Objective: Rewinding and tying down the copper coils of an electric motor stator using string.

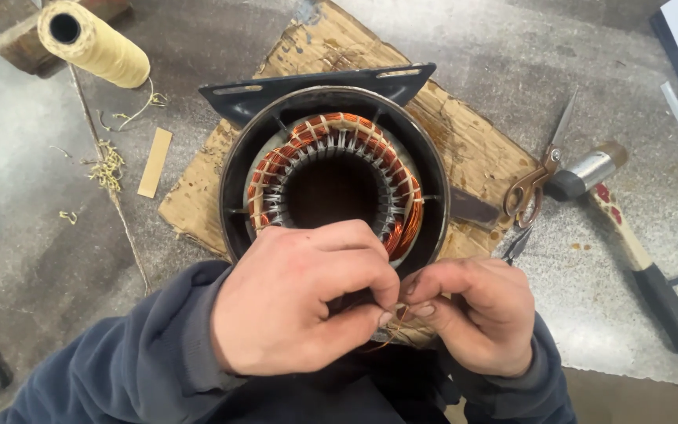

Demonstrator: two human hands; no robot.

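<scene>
**Both hands pinch thin wire at the near edge of a motor stator**

The grey speckled workbench (33, 235) fills the frame, and a worn brown cardboard sheet (472, 141) lies on it in the upper middle. On the cardboard stands the round black motor housing with copper windings laced in pale cord (331, 149), in the centre. At the right lie a hammer with a pale handle and black grip (629, 235) and brass-handled scissors (539, 177); a yellow twine spool (96, 43) is at the upper left.

The left hand (300, 302) and right hand (472, 310) meet at the lower centre, knuckles up, wrists in dark blue sleeves. Thumb and forefinger of each are closed together on thin copper-coloured wire strands (395, 318) at the housing's near rim.

In my judgement, a firm pinch near the winding, with small steady pulls, would avoid damage to the wire.
</scene>
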